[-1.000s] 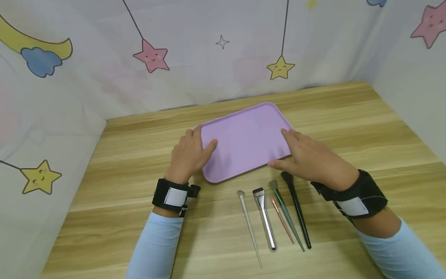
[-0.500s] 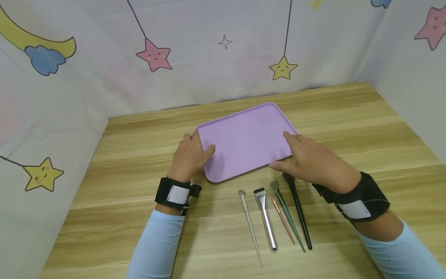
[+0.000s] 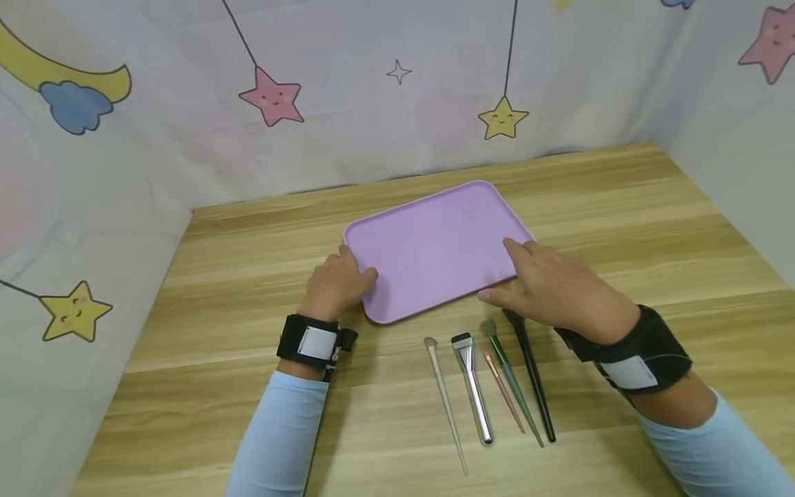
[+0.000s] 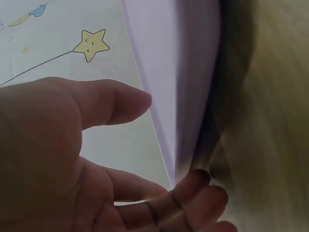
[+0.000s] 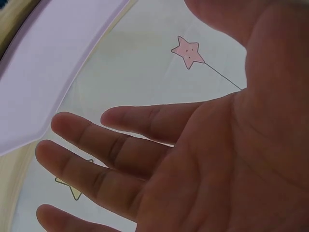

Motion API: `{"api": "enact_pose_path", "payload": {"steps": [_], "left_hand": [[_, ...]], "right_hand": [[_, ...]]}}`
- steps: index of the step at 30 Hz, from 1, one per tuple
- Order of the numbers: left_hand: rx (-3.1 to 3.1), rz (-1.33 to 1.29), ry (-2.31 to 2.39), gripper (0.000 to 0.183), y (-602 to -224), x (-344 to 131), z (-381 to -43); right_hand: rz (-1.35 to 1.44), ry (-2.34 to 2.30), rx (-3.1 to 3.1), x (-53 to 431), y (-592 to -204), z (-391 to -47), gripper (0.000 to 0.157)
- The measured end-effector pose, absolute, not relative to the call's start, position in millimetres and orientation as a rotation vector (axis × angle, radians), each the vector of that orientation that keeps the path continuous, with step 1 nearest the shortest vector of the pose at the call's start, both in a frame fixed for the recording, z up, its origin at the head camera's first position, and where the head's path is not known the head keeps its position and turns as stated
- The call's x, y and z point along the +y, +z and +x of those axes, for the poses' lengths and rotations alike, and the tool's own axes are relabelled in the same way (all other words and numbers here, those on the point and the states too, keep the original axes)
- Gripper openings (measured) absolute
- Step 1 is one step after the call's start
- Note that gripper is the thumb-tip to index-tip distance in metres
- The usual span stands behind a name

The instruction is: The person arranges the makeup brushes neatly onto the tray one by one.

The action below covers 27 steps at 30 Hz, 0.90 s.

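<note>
A light purple tray [image 3: 435,248] lies at an angle on the wooden table. At its left edge is my left hand [image 3: 335,286], the thumb over the rim and the other fingers alongside it. In the left wrist view the fingers [image 4: 193,200] bend loosely by the tray's corner. My right hand [image 3: 546,279] hovers by the tray's right front corner, thumb and fingers spread. Its fingers [image 5: 91,179] look nearly straight in the right wrist view, with nothing in the palm. Nearer me lie a white brush [image 3: 444,400], a silver flat brush [image 3: 475,393] and other makeup brushes.
To the right in the brush row are a small rose-gold brush [image 3: 504,393], a green brush [image 3: 512,386] and a black brush [image 3: 533,379], its head close under my right hand. A white curtain [image 3: 373,124] printed with stars hangs behind the table [image 3: 248,276].
My left hand has slid a little toward me along the tray's left edge, uncovering its far left corner. The right hand has dropped slightly. The brushes lie as before.
</note>
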<state>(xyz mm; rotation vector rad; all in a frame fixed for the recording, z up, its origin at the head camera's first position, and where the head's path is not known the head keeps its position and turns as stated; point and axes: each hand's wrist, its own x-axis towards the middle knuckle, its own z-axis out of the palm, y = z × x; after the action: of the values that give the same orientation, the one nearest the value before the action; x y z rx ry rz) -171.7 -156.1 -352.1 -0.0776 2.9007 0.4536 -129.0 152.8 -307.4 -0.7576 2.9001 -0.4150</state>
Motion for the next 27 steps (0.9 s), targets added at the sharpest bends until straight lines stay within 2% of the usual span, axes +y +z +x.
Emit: {"api": "enact_pose_path", "payload": {"steps": [27], "left_hand": [[2.754,0.09,0.577,0.077,-370,-166,-185]], "right_hand": [[-0.783,-0.358,2.878,147,-314,-129,0.087]]}}
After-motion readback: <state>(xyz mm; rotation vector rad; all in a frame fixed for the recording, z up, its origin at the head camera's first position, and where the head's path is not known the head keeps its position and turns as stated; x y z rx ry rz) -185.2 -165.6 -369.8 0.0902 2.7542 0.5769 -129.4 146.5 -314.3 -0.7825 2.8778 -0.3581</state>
